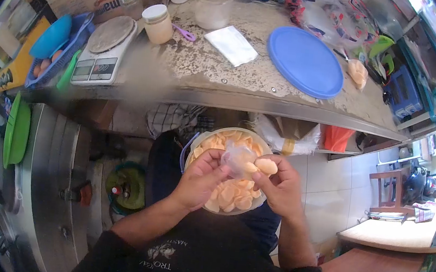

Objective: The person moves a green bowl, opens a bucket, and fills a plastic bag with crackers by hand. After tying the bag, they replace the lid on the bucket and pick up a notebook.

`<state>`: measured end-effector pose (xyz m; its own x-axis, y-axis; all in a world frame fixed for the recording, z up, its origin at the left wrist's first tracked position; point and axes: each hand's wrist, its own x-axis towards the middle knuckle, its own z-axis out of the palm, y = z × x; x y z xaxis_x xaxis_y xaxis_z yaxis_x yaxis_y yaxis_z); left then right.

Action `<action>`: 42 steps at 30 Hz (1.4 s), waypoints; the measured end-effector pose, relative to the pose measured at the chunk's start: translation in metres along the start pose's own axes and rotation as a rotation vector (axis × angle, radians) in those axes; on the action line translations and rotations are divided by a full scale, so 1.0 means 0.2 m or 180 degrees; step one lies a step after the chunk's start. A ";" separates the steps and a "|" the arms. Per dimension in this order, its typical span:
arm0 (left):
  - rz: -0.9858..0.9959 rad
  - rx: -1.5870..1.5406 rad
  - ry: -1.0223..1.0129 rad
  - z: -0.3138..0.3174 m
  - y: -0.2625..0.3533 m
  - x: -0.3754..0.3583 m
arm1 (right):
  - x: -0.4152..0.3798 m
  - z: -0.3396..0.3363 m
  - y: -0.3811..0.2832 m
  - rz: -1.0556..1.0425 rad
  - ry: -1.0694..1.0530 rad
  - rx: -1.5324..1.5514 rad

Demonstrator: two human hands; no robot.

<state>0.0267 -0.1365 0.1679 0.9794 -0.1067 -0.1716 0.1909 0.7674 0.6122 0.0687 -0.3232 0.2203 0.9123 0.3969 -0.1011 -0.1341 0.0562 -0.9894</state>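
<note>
The left hand (199, 179) pinches a little clear bag (238, 157). The right hand (279, 188) pinches a cracker (266, 166) at the bag's 3 o'clock side. Both are over a bowl of crackers (230, 194). At 12 o'clock is a counter (209, 70) with a blue lid (305, 61).

We saw that the person wore a black short-sleeved cotton T-shirt (214, 259), its sleeves ending above the elbows so that both forearms were bare. Across the chest of that shirt ran a small whitish printed emblem with pale lettering (164, 256), which appeared upside down from the head camera and was too blurred for us to read fully. The left hand (199, 179) and the right hand (279, 188) were bare, with no gloves, and we could make out no rings, watch or bands on the wrists.
</note>
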 end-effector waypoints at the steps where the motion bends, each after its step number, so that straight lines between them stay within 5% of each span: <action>1: 0.0006 -0.0004 0.0014 0.00 -0.02 0.00 | 0.01 0.01 0.02 -0.0193 0.0136 -0.0376; 11: 0.0227 0.0225 0.0090 0.05 -0.05 -0.01 | 0.01 0.05 0.05 -0.0355 0.0077 -0.1405; 18: 0.0389 0.0520 0.0417 -0.04 -0.13 0.04 | 0.01 0.06 0.08 -0.0168 0.0446 -0.0980; 24: 0.0251 0.0311 0.0491 -0.04 -0.10 0.04 | 0.01 0.07 0.03 -0.0945 0.0575 -0.2146; 30: -0.0068 -0.0262 0.0201 0.02 -0.03 -0.02 | 0.00 0.10 -0.02 -0.1189 0.0133 -0.2906; 35: 0.0017 0.0342 0.0075 -0.02 -0.10 -0.05 | -0.01 0.14 -0.07 -0.0617 -0.0595 -0.4122; 42: -0.0211 0.0184 0.0304 -0.11 -0.17 -0.09 | -0.07 0.12 -0.08 -0.0722 -0.0450 -0.3442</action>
<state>0.0017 -0.1461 0.1335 0.9543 -0.0932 -0.2840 0.2611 0.7226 0.6400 0.0487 -0.3070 0.2397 0.8114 0.5833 0.0383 0.5008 -0.6598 -0.5603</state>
